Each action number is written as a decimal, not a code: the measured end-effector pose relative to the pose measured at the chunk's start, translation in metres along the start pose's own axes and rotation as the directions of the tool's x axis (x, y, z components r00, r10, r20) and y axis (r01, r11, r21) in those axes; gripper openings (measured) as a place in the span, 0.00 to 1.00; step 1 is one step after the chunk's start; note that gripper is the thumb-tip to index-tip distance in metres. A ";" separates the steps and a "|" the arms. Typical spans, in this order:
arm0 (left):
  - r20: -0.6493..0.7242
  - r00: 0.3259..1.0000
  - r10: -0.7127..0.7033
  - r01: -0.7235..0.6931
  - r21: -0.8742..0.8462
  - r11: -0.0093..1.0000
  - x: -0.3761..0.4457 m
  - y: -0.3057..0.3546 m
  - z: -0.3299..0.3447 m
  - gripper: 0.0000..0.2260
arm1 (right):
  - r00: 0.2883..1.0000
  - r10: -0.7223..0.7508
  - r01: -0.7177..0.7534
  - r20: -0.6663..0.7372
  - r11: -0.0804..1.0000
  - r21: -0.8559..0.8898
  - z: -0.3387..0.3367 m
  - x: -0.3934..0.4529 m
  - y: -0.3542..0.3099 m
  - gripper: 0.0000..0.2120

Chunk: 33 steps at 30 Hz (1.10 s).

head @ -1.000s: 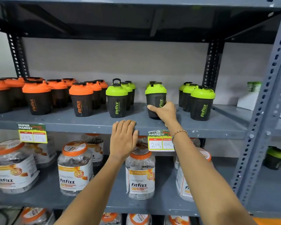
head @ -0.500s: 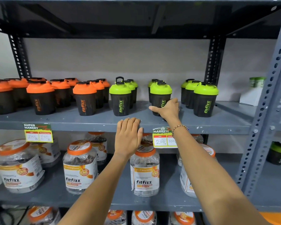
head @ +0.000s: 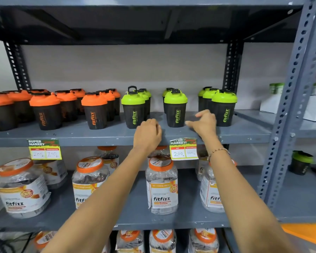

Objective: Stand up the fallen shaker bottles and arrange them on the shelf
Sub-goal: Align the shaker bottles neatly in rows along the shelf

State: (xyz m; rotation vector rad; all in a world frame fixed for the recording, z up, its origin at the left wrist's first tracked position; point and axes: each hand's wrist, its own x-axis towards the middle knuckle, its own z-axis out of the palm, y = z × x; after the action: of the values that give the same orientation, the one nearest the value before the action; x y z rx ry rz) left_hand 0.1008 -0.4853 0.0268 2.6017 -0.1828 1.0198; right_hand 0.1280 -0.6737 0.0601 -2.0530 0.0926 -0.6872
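Task progress: looks close to finished, judging by the layout. On the upper shelf [head: 62, 136] every shaker bottle in view stands upright. Orange-lidded shakers [head: 97, 110] fill the left half in rows running front to back; green-lidded shakers [head: 134, 108] fill the right half in three short columns. No bottle lies on its side on this shelf. One more green-lidded shaker [head: 301, 163] stands on the neighbouring rack at the right, lower down; whether it belongs to this job cannot be told. What may remain is only evening out gaps between the green columns.

Left hand [head: 147, 135]: fingers curled over the front lip of the shelf, resting there, gripping no bottle. It sits just beside the base of the leftmost front green shaker, not touching it as far as can be seen.

Right hand [head: 203, 123]: unclenched, thumb and fingers spread loosely, empty. It hovers between the middle front green shaker [head: 175, 109] and the right front green shaker [head: 224, 108], fingertips near the middle one's base but apart from it.
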 end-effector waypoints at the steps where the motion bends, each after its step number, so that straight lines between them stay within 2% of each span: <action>1: 0.078 0.997 -0.030 0.039 -0.126 0.991 0.007 0.005 -0.001 0.12 | 0.996 0.025 -0.025 -0.080 1.000 0.012 -0.011 0.003 0.008 0.26; 3: 0.202 0.978 -0.052 0.098 -0.227 0.969 0.024 0.016 0.004 0.19 | 0.971 0.096 -0.091 -0.221 0.995 0.034 -0.033 0.014 0.023 0.30; 5: 0.249 0.964 -0.094 0.148 -0.208 0.967 0.041 0.027 0.009 0.26 | 0.958 0.165 -0.166 -0.233 0.986 0.015 -0.052 0.028 0.033 0.38; 7: 0.301 0.935 -0.189 0.275 -0.274 0.922 0.053 0.038 0.014 0.32 | 0.976 0.173 -0.179 -0.132 0.983 -0.038 -0.063 0.045 0.040 0.46; 9: 0.353 0.892 -0.281 0.412 -0.382 0.827 0.063 0.047 0.020 0.37 | 0.989 0.145 -0.145 0.018 0.989 -0.035 -0.067 0.063 0.047 0.52; 12: 0.343 0.860 -0.379 0.503 -0.435 0.747 0.072 0.053 0.032 0.42 | 0.966 0.109 -0.121 0.236 0.992 0.036 -0.073 0.081 0.058 0.58; 14: 0.326 0.842 -0.428 0.536 -0.435 0.723 0.075 0.055 0.036 0.48 | 0.947 0.082 -0.101 0.311 0.994 0.044 -0.075 0.088 0.069 0.58; 16: 0.340 0.830 -0.442 0.556 -0.445 0.702 0.078 0.051 0.038 0.55 | 0.936 0.057 -0.077 0.348 0.996 0.045 -0.078 0.094 0.077 0.53; 19: 0.329 0.831 -0.449 0.554 -0.405 0.728 0.077 0.049 0.043 0.51 | 0.920 0.052 -0.089 0.389 0.993 0.078 -0.078 0.103 0.087 0.53; 23: 0.269 0.870 -0.413 0.486 -0.329 0.809 0.071 0.052 0.048 0.41 | 0.938 0.004 -0.032 0.346 0.997 0.074 -0.075 0.103 0.092 0.43; 33: 0.250 0.900 -0.356 0.413 -0.236 0.879 0.065 0.055 0.046 0.40 | 0.935 -0.033 0.007 0.353 0.997 0.075 -0.078 0.098 0.091 0.37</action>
State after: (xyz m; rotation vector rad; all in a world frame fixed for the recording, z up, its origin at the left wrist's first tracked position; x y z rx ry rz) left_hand 0.1647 -0.5528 0.0545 2.3387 0.1347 0.5452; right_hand 0.1892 -0.8160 0.0615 -2.0769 -0.1597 -0.3176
